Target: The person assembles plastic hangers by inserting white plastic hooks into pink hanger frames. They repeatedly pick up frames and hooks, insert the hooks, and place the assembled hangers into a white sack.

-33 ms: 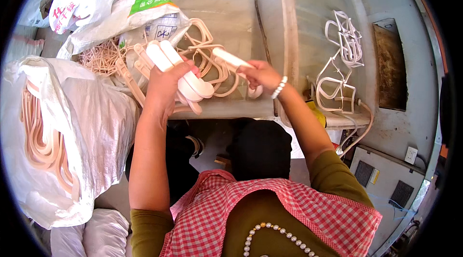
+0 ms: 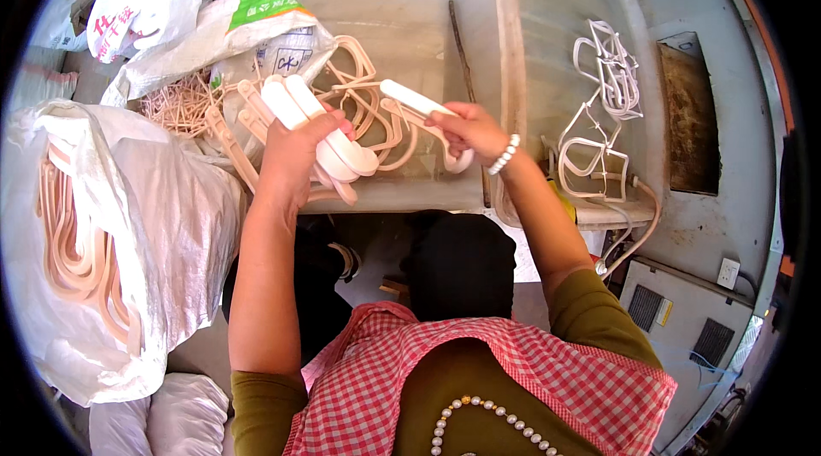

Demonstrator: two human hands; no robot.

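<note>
My left hand (image 2: 301, 141) is closed round a bundle of pale pink plastic strips (image 2: 346, 156) with rounded ends, fanned over one another. In my right hand (image 2: 472, 133), thumb and fingers pinch a single pale plastic strip (image 2: 412, 98); a hooked end curves out below the fingers. Both hands are over the near left part of a whitish tub (image 2: 410, 195). Between and behind them lie looped pink plastic pieces (image 2: 359, 62), partly hidden by the bundle. More flat pink strips (image 2: 231, 148) lie left of my left hand.
An open white sack (image 2: 188, 208) with curved pink strips stands at left. Behind it, another sack (image 2: 205, 37) lies near thin pink sticks (image 2: 180, 103). A thin rod (image 2: 460, 45) leans in the tub. White plastic frames (image 2: 611, 79) and a hose (image 2: 654, 208) are at right.
My right hand has shifted slightly to the right with the strip, and its hooked end shows more plainly. The left hand and its bundle have hardly moved.
</note>
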